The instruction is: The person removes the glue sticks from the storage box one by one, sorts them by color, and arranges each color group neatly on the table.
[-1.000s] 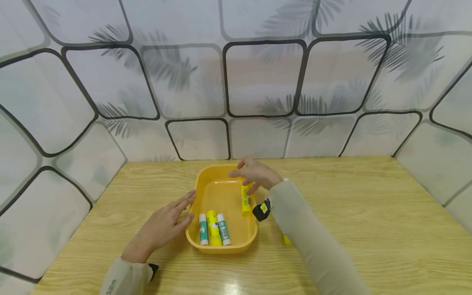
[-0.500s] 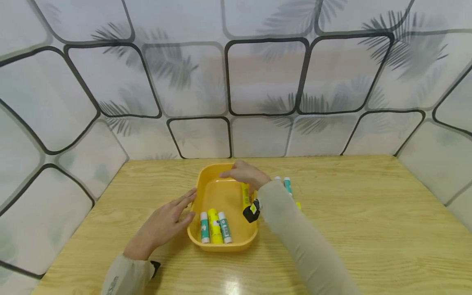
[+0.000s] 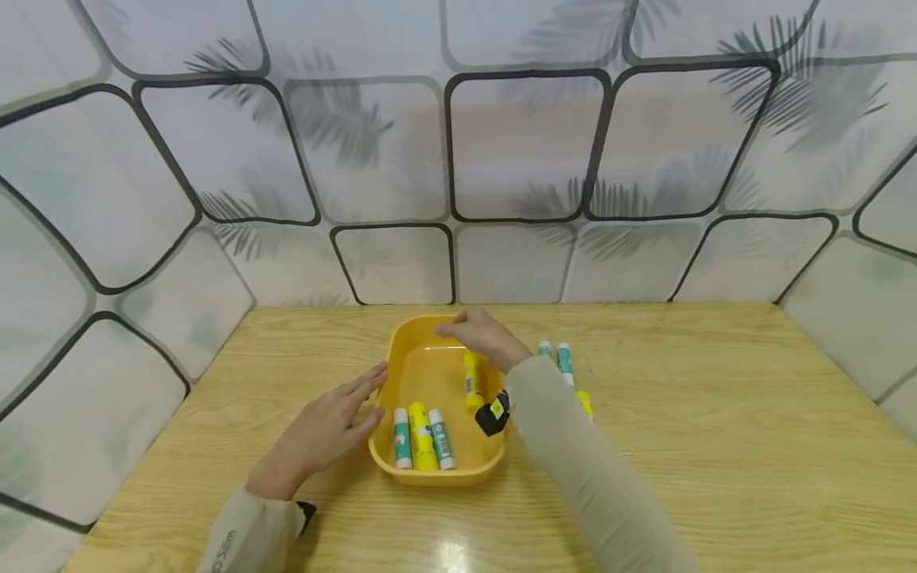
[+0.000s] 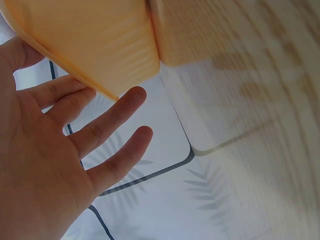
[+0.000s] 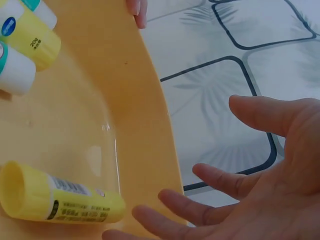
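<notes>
An orange-yellow plastic tray [image 3: 440, 478] sits on the table. My left hand [image 3: 318, 434] lies at its left side, with extended fingers touching the rim [image 4: 75, 75]. Over the tray's far right corner hovers my right hand [image 3: 487, 338], its fingers loosely spread and holding nothing. Just below it, a yellow glue stick [image 3: 474, 382] lies along the right wall; the right wrist view shows this glue stick [image 5: 65, 195] apart from the fingers. At the tray's near end lie a teal-and-white glue stick [image 3: 402, 442], a larger yellow one [image 3: 422, 438] and another teal-and-white glue stick [image 3: 442, 442].
Right of the tray, partly behind the right forearm, are two teal-and-white glue sticks [image 3: 565, 362] and a yellow one [image 3: 585, 403] on the wooden table [image 3: 716, 446]. A patterned curtain [image 3: 523, 151] stands behind and at both sides.
The right hand has moved left over the tray, and the yellow glue stick beneath has shifted slightly left. The forearm's shift uncovers glue sticks on the table. The left hand stays at the rim.
</notes>
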`<state>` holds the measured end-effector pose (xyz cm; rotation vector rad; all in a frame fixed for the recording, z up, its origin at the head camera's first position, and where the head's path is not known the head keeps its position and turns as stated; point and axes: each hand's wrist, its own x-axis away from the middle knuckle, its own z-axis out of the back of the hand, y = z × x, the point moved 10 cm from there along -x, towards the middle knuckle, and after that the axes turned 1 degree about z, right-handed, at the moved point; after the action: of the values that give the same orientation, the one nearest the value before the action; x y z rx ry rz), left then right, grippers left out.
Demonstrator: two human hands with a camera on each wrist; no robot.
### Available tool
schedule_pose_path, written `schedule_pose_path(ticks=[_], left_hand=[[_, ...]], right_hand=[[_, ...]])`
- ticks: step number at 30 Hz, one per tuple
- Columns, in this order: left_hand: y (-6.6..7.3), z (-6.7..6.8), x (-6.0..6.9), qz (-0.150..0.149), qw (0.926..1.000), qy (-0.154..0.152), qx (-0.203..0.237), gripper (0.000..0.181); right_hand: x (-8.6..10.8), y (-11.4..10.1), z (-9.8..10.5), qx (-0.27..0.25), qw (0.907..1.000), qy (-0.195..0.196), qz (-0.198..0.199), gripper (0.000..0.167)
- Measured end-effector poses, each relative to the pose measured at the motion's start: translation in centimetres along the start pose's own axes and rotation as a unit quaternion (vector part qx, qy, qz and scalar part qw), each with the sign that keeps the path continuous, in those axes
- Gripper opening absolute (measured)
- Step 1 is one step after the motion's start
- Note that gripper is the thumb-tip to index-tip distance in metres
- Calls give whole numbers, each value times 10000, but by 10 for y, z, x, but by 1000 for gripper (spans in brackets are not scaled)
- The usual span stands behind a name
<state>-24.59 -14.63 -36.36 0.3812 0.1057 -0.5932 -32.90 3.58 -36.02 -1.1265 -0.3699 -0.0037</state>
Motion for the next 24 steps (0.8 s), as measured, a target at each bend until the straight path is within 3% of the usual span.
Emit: schedule_pose_path(ticks=[5,12,20,24], left_hand=[[0,-1,1,20,10000,-42,-39,54],[0,-1,1,-24,10000,-14,-66,54],[1,0,-1,-55,10000,1,-56,54],[0,1,-2,-44,9999,-10,-94,54]], right_hand=[[-2,7,-6,133,9998,-56,-97,55],[-4,16,-9,-133,9990,50,-431,62],[-12,19,-11,36,9989,317,-352,42],[-14,22,-19,181,9991,245,-282,47]])
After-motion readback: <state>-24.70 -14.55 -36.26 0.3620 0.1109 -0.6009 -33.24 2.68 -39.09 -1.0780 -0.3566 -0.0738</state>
